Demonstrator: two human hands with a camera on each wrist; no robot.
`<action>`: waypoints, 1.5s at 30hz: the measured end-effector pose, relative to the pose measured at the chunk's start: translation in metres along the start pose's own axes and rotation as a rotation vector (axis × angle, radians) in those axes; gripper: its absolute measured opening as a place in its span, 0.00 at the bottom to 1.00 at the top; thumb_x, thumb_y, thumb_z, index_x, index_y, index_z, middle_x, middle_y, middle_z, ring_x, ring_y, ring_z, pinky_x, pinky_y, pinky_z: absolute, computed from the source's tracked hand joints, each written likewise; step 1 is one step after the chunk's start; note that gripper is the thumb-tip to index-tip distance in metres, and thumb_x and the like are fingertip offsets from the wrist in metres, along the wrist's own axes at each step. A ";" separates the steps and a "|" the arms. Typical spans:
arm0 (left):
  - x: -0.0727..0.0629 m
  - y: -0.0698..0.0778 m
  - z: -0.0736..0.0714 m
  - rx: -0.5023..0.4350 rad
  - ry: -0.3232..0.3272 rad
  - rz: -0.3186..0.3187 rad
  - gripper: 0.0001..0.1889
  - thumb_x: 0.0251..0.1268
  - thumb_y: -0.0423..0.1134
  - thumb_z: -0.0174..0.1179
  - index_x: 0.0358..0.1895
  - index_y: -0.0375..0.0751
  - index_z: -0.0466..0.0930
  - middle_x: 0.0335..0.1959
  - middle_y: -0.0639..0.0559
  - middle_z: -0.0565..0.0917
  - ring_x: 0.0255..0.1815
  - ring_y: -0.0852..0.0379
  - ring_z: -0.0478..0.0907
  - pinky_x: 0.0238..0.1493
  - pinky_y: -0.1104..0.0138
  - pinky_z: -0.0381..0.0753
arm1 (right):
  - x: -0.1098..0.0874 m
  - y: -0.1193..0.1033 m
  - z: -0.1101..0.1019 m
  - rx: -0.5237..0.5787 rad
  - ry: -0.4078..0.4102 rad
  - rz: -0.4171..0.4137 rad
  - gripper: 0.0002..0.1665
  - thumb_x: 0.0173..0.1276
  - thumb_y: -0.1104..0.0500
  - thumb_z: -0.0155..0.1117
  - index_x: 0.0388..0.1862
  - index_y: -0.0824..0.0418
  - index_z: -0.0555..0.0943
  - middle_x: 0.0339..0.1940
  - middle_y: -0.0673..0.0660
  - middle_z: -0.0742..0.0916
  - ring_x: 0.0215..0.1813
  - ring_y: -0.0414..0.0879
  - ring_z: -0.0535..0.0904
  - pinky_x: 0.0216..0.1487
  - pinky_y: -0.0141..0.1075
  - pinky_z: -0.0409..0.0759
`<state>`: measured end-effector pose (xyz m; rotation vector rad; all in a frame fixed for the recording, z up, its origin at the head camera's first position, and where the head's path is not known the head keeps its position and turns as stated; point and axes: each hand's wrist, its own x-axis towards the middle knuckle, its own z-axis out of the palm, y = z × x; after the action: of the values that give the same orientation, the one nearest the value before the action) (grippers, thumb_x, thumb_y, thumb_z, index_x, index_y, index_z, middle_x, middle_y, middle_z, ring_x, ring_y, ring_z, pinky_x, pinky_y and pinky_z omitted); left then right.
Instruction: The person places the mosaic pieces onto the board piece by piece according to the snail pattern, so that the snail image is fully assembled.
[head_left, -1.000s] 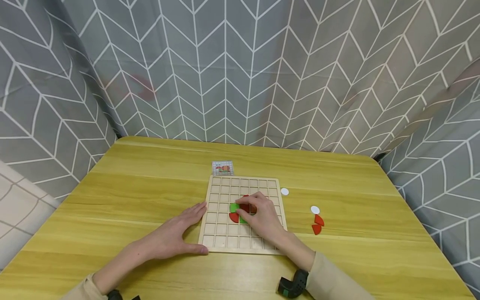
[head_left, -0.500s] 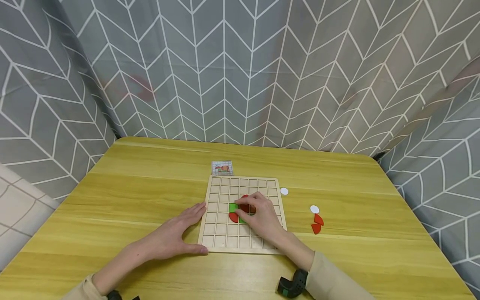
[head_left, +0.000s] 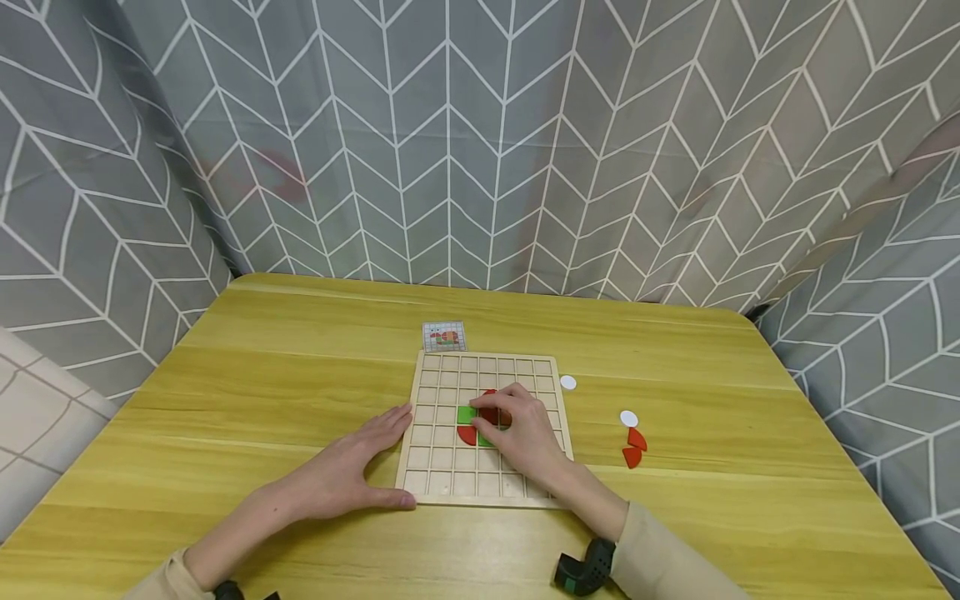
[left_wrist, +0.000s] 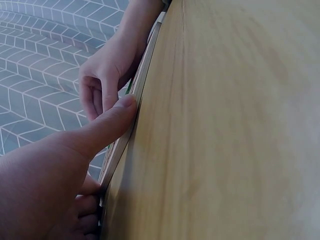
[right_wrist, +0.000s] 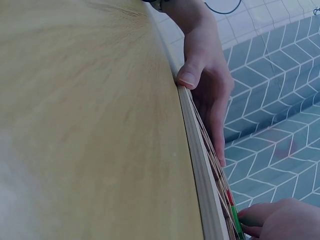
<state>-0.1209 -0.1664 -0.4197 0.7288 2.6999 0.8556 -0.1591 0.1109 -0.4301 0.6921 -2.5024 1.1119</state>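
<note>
A square wooden grid board (head_left: 442, 483) lies flat on the table. My left hand (head_left: 348, 471) rests at its near left corner, long fingers straight along the left side and thumb on the near edge. The left wrist view shows that thumb (left_wrist: 107, 127) against the board's rim. My right hand (head_left: 525, 433) reaches over the middle cells, its thumb and index finger pinching the right part of a green square tile (head_left: 466, 415). Below that tile sits a red quarter-circle piece (head_left: 467, 435). More red and green pieces lie partly hidden under the right hand.
A small picture card (head_left: 444, 337) with a grid and coloured figure lies behind the board. To the right are a white disc (head_left: 567, 382), another white disc (head_left: 628, 418) and two red quarter-circle pieces (head_left: 633, 457). A patterned grey curtain (head_left: 465, 167) hangs beyond the table.
Both hands and the pieces keep their places. The head view has shifted very slightly.
</note>
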 end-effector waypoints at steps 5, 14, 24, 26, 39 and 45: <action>0.000 0.001 0.000 -0.004 -0.001 -0.008 0.60 0.48 0.75 0.64 0.79 0.43 0.54 0.82 0.52 0.51 0.81 0.44 0.49 0.76 0.43 0.57 | 0.001 -0.001 -0.001 0.028 -0.007 0.034 0.12 0.58 0.62 0.78 0.42 0.57 0.90 0.37 0.52 0.86 0.42 0.44 0.79 0.37 0.33 0.77; 0.000 0.002 0.003 -0.008 -0.004 0.000 0.60 0.47 0.76 0.64 0.80 0.43 0.54 0.82 0.55 0.50 0.82 0.47 0.48 0.76 0.44 0.57 | 0.005 0.003 -0.042 0.106 0.016 0.042 0.13 0.59 0.60 0.77 0.44 0.54 0.89 0.40 0.51 0.87 0.46 0.45 0.79 0.44 0.46 0.81; 0.001 0.003 0.004 -0.013 -0.017 -0.008 0.61 0.47 0.77 0.63 0.80 0.43 0.53 0.82 0.55 0.50 0.82 0.46 0.47 0.76 0.44 0.56 | -0.031 0.057 -0.107 0.113 0.076 0.156 0.13 0.61 0.60 0.75 0.46 0.51 0.89 0.44 0.50 0.88 0.51 0.38 0.79 0.59 0.29 0.73; 0.001 0.003 0.004 -0.012 -0.018 -0.008 0.61 0.47 0.77 0.63 0.80 0.43 0.53 0.82 0.54 0.49 0.82 0.46 0.47 0.76 0.44 0.56 | -0.040 0.069 -0.119 0.125 0.078 0.164 0.13 0.61 0.61 0.75 0.46 0.54 0.89 0.44 0.52 0.88 0.51 0.38 0.79 0.58 0.24 0.71; -0.001 0.002 0.001 -0.011 -0.011 -0.022 0.61 0.46 0.78 0.63 0.80 0.45 0.53 0.82 0.55 0.50 0.82 0.46 0.48 0.76 0.42 0.57 | -0.080 0.113 -0.169 0.133 -0.013 0.109 0.14 0.58 0.71 0.74 0.43 0.61 0.87 0.40 0.56 0.88 0.46 0.40 0.82 0.53 0.21 0.76; -0.001 0.002 0.001 -0.006 -0.008 -0.021 0.61 0.46 0.78 0.62 0.80 0.45 0.53 0.82 0.55 0.49 0.82 0.47 0.48 0.76 0.42 0.57 | -0.084 0.114 -0.170 0.054 -0.027 0.101 0.16 0.56 0.70 0.76 0.43 0.57 0.88 0.40 0.52 0.88 0.46 0.38 0.82 0.54 0.19 0.75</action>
<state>-0.1195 -0.1652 -0.4193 0.7004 2.6921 0.8534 -0.1366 0.3313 -0.4274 0.6054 -2.5636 1.2169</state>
